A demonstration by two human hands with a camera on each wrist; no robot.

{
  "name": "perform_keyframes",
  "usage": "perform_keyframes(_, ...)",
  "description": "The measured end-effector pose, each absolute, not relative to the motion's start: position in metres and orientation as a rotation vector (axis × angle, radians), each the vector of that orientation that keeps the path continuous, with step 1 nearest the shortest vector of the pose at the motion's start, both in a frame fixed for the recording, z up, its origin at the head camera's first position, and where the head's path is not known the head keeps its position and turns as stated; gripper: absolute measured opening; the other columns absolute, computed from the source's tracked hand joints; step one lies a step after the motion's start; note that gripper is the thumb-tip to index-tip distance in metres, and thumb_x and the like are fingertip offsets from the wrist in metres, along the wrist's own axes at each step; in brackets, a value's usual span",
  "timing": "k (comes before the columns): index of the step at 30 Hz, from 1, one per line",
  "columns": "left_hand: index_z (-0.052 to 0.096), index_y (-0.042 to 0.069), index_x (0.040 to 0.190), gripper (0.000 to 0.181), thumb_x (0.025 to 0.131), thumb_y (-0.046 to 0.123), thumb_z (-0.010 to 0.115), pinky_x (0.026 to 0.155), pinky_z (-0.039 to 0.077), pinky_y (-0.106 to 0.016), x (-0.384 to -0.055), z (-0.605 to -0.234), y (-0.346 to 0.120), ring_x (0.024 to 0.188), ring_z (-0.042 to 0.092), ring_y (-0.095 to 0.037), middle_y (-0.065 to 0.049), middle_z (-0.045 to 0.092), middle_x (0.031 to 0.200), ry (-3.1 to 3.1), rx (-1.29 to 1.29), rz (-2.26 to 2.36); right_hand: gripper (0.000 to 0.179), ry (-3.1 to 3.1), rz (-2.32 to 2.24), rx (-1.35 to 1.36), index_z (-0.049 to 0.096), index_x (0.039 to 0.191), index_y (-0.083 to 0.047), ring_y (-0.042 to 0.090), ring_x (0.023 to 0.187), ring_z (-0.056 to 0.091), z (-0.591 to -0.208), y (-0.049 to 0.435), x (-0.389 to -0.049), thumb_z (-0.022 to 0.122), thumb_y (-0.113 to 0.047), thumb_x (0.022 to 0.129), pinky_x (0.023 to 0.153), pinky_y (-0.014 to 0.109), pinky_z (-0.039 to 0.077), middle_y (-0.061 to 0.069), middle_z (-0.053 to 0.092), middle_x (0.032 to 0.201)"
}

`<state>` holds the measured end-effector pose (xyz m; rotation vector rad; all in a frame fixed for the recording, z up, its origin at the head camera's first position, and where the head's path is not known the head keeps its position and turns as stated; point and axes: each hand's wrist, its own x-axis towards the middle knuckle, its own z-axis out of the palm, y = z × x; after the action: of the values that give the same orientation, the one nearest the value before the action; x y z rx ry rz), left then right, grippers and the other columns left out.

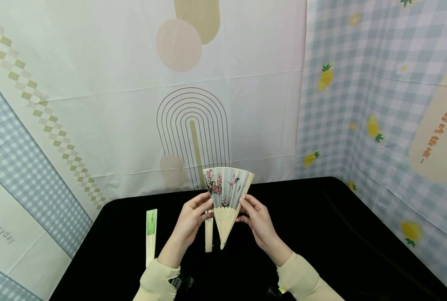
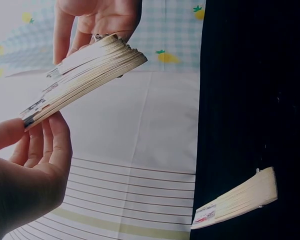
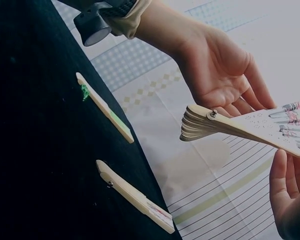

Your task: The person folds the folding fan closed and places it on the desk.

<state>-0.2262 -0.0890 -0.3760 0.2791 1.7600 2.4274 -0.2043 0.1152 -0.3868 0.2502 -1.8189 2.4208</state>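
Note:
A partly spread folding fan (image 1: 229,188) with pale ribs and a pink-blossom print is held up between both hands, its pivot end pointing down. My left hand (image 1: 193,215) pinches its left edge, thumb in front. The right hand (image 1: 259,219) pinches the opposite edge. In the left wrist view the stacked ribs of the fan (image 2: 90,75) show edge-on. The right wrist view shows the metal pivot on the fan (image 3: 240,123). Behind the left fingers in the head view lies a folded fan (image 1: 209,236), partly hidden.
Further left on the black table (image 1: 306,217) lies another folded fan with a green print (image 1: 151,228), its lower end behind the left sleeve (image 1: 157,278). A green tuft (image 3: 85,92) shows beside it. White and checked cloths (image 1: 261,117) hang behind the table.

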Motion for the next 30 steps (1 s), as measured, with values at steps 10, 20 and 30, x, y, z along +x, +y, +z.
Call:
perform_keyframes(10,0.047,-0.012,0.143,0.045,0.102,0.004,0.056,0.074,0.057,-0.025,-0.2254,-0.3768,-0.0876,0.086,0.061,-0.01,-0.002,0.06,0.103,1.787,0.291,2.41,0.038,-1.835,2.427,0.266,0.061,0.129,0.005,0.018,0.087,0.066,-0.3865,0.1138,-0.2025,0.061,-0.023,0.103,0.064,0.027,0.057,0.015,0.067,0.113)
perform_keyframes(20,0.045,-0.01,0.145,0.047,0.102,0.006,0.056,0.075,0.057,-0.026,-0.2245,-0.3772,-0.0875,0.088,0.062,-0.01,-0.002,0.061,0.106,1.794,0.314,2.389,0.039,-1.857,2.427,0.262,0.061,0.13,0.004,0.019,0.087,0.065,-0.3867,0.1122,-0.2022,0.061,-0.024,0.103,0.065,0.027,0.057,0.018,0.066,0.116)
perform_keyframes(30,0.044,-0.011,0.145,0.047,0.102,0.006,0.055,0.076,0.056,-0.026,-0.2233,-0.3781,-0.0876,0.092,0.061,-0.011,-0.007,0.061,0.113,1.805,0.316,2.381,0.041,-1.867,2.446,0.271,0.061,0.129,0.004,0.018,0.086,0.065,-0.3852,0.111,-0.2001,0.063,-0.026,0.102,0.065,0.028,0.057,0.017,0.067,0.115)
